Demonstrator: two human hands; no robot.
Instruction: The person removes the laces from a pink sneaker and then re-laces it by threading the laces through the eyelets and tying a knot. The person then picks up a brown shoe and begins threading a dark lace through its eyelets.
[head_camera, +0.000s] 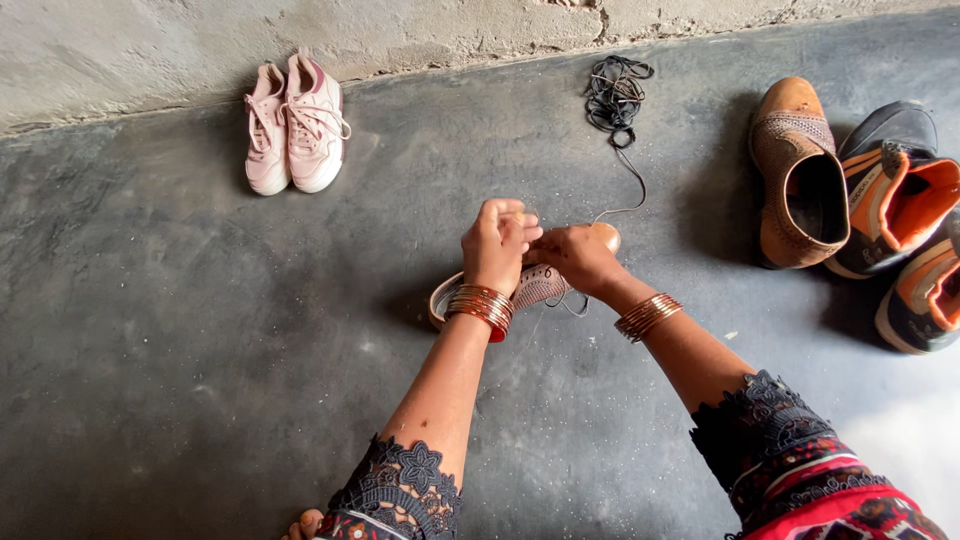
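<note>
A tan leather shoe lies on the grey floor under both hands, mostly hidden by them. My left hand is closed over the shoe's top, pinching what looks like a thin dark lace. My right hand is closed beside it, fingers gripping the shoe near its lacing. The lace runs from the shoe up to a dark tangled bundle of cord near the wall. Both wrists wear several bangles.
A pink pair of sneakers stands at the back left by the wall. A matching tan shoe and two dark sneakers with orange lining lie at the right. A rough concrete wall runs along the back.
</note>
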